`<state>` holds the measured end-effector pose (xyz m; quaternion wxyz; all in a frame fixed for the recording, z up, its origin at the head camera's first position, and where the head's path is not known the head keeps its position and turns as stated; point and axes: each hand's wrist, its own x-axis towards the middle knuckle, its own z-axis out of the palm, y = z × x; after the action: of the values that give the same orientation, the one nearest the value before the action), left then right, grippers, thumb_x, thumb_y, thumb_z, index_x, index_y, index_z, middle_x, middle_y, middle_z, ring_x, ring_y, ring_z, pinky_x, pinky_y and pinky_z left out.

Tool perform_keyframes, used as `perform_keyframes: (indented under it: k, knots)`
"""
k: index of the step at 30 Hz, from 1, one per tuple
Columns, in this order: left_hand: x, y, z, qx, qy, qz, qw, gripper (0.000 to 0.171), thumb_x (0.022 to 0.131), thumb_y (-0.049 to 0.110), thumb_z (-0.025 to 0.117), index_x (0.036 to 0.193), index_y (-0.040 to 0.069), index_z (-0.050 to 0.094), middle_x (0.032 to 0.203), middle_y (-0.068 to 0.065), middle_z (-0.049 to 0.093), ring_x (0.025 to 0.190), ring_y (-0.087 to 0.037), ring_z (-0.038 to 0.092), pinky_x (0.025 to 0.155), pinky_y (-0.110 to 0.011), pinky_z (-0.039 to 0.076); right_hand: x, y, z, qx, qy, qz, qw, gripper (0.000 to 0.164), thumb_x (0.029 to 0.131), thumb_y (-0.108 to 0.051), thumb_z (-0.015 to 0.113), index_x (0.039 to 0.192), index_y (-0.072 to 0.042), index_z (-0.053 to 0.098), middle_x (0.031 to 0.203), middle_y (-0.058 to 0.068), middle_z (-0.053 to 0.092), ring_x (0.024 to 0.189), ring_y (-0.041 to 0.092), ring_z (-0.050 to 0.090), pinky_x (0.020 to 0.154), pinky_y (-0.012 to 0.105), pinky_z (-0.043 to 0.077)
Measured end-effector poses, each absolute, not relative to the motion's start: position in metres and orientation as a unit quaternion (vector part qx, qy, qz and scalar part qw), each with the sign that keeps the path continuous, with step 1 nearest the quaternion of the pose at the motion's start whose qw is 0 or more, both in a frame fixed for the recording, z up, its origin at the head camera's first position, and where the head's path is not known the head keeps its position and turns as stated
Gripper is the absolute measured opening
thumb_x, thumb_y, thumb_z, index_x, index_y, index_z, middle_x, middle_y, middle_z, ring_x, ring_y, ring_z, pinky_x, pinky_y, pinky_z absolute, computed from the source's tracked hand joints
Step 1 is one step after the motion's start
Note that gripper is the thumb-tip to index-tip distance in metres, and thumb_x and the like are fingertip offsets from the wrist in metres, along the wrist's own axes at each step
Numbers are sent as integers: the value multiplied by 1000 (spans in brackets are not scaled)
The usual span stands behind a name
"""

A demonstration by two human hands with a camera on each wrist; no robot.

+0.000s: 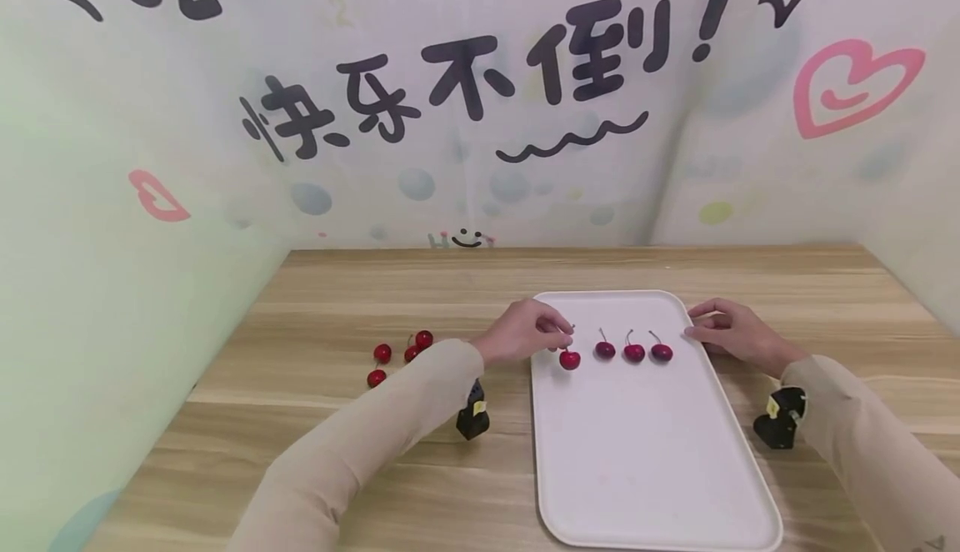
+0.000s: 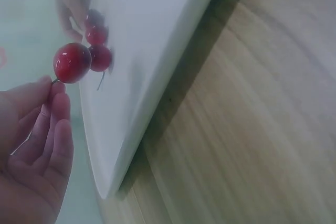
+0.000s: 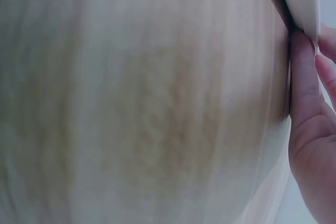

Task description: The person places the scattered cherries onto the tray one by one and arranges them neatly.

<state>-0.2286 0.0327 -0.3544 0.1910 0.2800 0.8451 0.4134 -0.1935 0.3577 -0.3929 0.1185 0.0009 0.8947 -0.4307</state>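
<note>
My left hand [image 1: 521, 332] pinches a red cherry [image 1: 570, 359] by its stem, between thumb and fingertips. The cherry hangs over the far left part of a white tray [image 1: 652, 460]; in the left wrist view the held cherry [image 2: 72, 63] shows bright and glossy. To its right, three darker cherries lie in a row on the tray, stems pointing away: one at the left [image 1: 605, 350], a middle one [image 1: 633, 353] and a right one [image 1: 662, 353]. My right hand [image 1: 738, 339] holds the tray's right rim near the far corner, its fingers [image 3: 305, 77] around the edge.
A small group of loose cherries [image 1: 382, 353] lies on the wooden table [image 1: 315, 310] left of the tray, partly behind my left sleeve [image 1: 375, 435]. A printed wall hanging [image 1: 465, 185] stands along the table's back edge. Black wrist cameras hang under both forearms.
</note>
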Motion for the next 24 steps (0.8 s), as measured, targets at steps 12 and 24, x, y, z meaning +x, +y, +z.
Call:
perform_keyframes:
  k: [12,24]
  knots:
    - [-244,52,-371,274,867,378,175,16,83,14,63,95,5,68,81,1,65,71,-7,56,61,-17,43,-194,358,-392,5,891,-437,122,57,84,-35,59,122,4,39,106,20,55,91,24,57,84,41,45]
    - [-247,67,-377,263,897,324,146,15,81,12,65,93,5,69,83,-2,67,71,-6,55,64,-15,42,-195,357,-395,5,888,-445,120,56,85,-33,58,121,4,38,108,23,55,93,26,57,83,40,45]
